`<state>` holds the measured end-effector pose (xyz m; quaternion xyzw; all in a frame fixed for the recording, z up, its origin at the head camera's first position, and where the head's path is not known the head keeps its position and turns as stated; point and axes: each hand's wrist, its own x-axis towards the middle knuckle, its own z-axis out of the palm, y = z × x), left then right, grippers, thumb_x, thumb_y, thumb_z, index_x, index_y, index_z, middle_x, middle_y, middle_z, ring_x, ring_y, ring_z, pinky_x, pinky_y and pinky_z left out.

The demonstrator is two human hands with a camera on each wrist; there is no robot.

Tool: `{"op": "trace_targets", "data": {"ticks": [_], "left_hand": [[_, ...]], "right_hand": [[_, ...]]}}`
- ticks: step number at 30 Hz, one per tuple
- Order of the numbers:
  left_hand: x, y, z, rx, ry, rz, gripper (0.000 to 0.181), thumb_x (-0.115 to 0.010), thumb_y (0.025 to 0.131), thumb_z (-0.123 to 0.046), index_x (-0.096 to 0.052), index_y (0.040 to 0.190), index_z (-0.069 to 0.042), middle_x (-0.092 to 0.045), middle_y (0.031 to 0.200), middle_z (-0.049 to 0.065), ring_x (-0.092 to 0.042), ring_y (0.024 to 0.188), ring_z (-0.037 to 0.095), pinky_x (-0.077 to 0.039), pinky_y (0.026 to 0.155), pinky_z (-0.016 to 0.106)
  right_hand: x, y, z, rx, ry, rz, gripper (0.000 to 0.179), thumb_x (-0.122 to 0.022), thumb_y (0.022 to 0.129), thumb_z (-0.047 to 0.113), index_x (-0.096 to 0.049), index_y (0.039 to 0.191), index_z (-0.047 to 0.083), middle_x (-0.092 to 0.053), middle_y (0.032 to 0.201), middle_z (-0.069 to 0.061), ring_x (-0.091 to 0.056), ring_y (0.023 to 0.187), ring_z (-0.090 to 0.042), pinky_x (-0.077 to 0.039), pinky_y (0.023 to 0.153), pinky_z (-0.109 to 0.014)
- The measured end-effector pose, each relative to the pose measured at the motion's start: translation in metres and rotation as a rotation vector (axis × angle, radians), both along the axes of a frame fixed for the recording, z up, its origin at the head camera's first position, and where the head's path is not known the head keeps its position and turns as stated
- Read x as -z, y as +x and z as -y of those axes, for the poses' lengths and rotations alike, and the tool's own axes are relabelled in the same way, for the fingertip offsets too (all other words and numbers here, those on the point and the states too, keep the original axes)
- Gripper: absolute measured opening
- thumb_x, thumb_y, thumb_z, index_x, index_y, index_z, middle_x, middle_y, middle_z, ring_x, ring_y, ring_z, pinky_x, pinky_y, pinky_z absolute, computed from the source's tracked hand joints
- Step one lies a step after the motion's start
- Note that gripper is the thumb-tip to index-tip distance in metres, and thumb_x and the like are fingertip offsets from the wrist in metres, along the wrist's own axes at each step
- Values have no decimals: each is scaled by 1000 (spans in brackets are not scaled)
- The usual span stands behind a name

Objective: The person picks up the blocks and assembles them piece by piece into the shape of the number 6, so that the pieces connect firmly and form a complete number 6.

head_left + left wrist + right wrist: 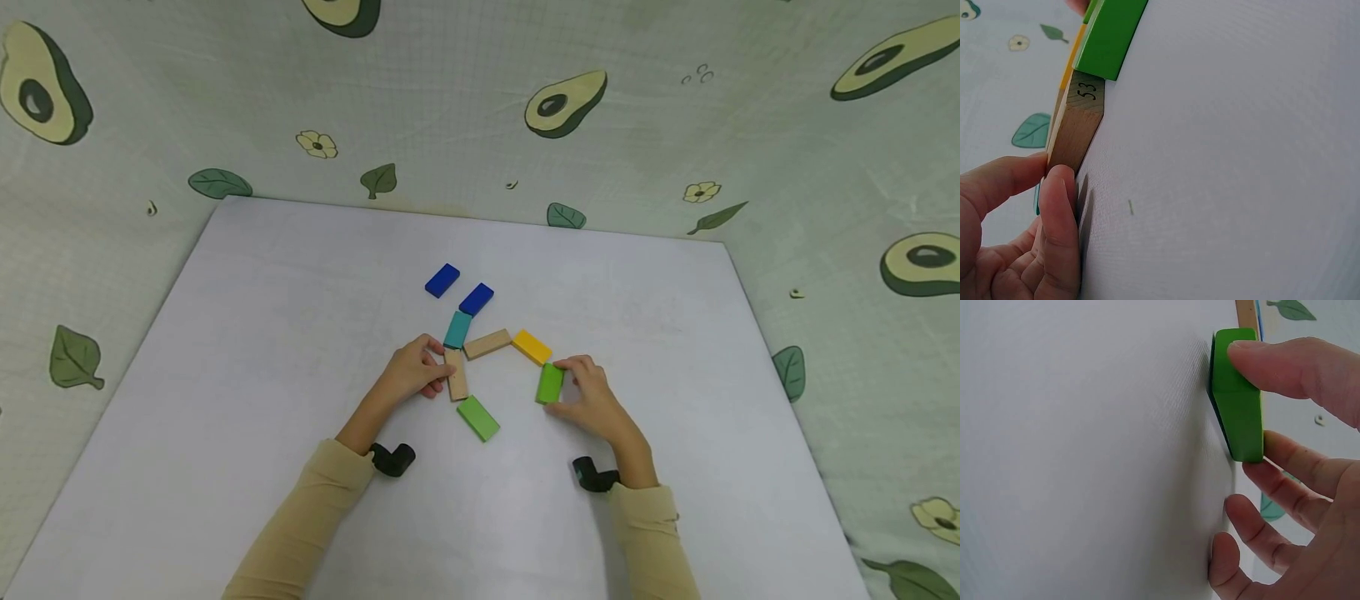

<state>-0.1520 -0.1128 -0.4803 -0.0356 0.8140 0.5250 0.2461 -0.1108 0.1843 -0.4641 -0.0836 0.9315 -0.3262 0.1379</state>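
My left hand [414, 367] has its thumb and index finger at the far part of a plain wooden block [456, 379], pinching it. In the left wrist view that wooden block [1075, 134] shows the number 53 on its end. A green block [478, 418] touches its near end, and a teal block [457, 330] lies at its far end. My right hand [592, 400] grips another green block [550, 383] lengthwise, thumb at the near end and fingers at the far end. In the right wrist view this green block [1238, 400] lies flat on the table.
Beyond the right green block lie a yellow block [532, 347] and a second wooden block [487, 344], forming a bent line toward the teal one. Two dark blue blocks [442, 281] lie farther back. The white table [300, 275] meets an avocado-print cloth [465, 108] behind.
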Motion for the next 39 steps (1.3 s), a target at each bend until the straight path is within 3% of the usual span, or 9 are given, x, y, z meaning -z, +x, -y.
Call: {"op": "trace_targets", "data": {"ticks": [29,39], "left_hand": [[-4,1,1,2,-2,3,36,-68,84,-16,-50,113,-4,-63,73,9,-60,53,13,-54,50,26],[-3,0,1,-1,8,10,36,-68,84,-16,-50,112,-4,-62,73,10,-60,52,13,-54,50,26]], "right_hand": [[-2,1,7,1,47,29,62,-78,74,20,-47,126,7,-47,120,-12,-40,102,-26,-41,82,-38],[-8,2,5,28,-6,48,70,-75,78,26,-41,134,4,-43,129,-16,-44,105,-28,-43,86,-40]]}}
